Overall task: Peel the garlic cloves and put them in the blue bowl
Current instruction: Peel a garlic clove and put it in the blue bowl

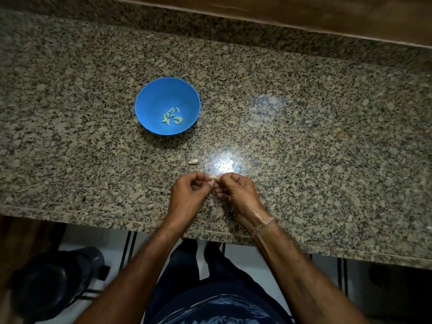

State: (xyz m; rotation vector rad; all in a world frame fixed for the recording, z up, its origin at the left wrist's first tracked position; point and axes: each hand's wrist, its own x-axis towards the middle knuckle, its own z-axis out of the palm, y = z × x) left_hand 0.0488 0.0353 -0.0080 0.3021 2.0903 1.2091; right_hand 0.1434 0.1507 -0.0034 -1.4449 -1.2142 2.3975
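A blue bowl (154,99) stands on the granite counter, left of centre, with several peeled garlic cloves (172,116) lying in its bottom. Near the counter's front edge my left hand (189,191) and my right hand (235,189) meet fingertip to fingertip. Both pinch one small pale garlic clove (212,179) between them, and most of it is hidden by my fingers. Another pale garlic clove (193,161) lies loose on the counter just beyond my hands.
The speckled granite counter (304,136) runs the full width, backed by a granite ledge and a wooden wall. Its front edge (117,222) crosses below my wrists. A dark container (53,284) stands on the floor at lower left.
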